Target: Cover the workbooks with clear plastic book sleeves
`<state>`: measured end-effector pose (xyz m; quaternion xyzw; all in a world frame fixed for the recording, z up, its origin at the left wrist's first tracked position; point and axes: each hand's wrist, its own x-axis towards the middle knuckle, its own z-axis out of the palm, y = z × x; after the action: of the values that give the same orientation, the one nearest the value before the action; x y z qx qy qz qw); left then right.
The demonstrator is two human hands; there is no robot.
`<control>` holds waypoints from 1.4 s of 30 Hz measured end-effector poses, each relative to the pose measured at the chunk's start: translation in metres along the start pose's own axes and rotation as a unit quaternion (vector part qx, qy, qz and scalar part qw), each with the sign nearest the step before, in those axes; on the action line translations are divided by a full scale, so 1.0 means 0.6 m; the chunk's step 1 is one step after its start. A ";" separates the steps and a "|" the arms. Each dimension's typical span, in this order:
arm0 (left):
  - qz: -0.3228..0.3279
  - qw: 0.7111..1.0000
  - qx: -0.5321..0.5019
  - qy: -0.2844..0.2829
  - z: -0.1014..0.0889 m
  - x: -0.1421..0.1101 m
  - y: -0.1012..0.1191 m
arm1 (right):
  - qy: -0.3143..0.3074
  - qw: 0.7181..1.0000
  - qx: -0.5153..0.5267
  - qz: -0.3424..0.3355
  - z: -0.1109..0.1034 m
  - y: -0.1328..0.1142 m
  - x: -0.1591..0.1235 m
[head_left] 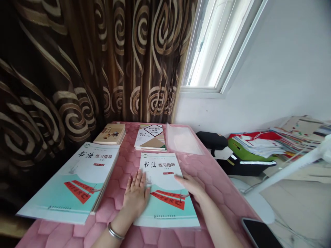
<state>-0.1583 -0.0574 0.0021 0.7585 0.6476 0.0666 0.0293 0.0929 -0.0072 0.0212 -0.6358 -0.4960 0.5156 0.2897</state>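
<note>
A calligraphy workbook [168, 181] with a white and teal cover and red banners lies in front of me on the pink padded surface. My left hand [136, 193] rests flat along its left edge, fingers stretched out and together, fingertips over the cover. At the right edge my right hand [190, 184] has its thumb on top of the cover; its other fingers are mostly hidden at or below the edge. To the left lies a stack of books topped by a matching calligraphy workbook [74, 182].
Behind are a small brown book stack [110, 133], white language workbooks [150, 137] and a clear plastic sleeve [184, 139]. A phone [261, 232] lies at the right front, near a white lamp [289, 167]. Piled papers [258, 144] stand farther right. A patterned curtain [124, 62] hangs behind.
</note>
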 end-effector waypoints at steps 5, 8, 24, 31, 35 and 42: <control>0.000 1.000 -0.027 0.002 -0.005 0.005 -0.021 | -0.056 0.990 0.123 -0.028 -0.008 -0.024 0.000; -0.024 0.999 -0.025 0.030 -0.005 0.008 -0.035 | -0.032 0.994 0.065 -0.080 -0.032 -0.092 -0.011; -0.108 0.927 -0.250 0.258 0.043 0.060 -0.140 | 0.109 0.473 -0.728 -0.485 0.081 -0.088 -0.144; -0.078 0.931 -0.255 0.250 0.040 0.062 -0.131 | 0.069 0.476 -0.689 -0.541 0.113 0.052 -0.132; -0.044 0.941 -0.243 0.230 0.038 0.061 -0.128 | 0.051 0.479 -0.661 -0.575 0.099 0.046 -0.128; -0.031 0.950 -0.223 0.218 0.037 0.063 -0.131 | 0.030 0.494 -0.622 -0.606 0.088 0.054 -0.130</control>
<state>-0.2263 -0.0069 -0.0280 0.6794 0.6297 0.3724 0.0575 0.0558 -0.0985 0.0056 -0.2095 -0.9427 -0.2487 0.0751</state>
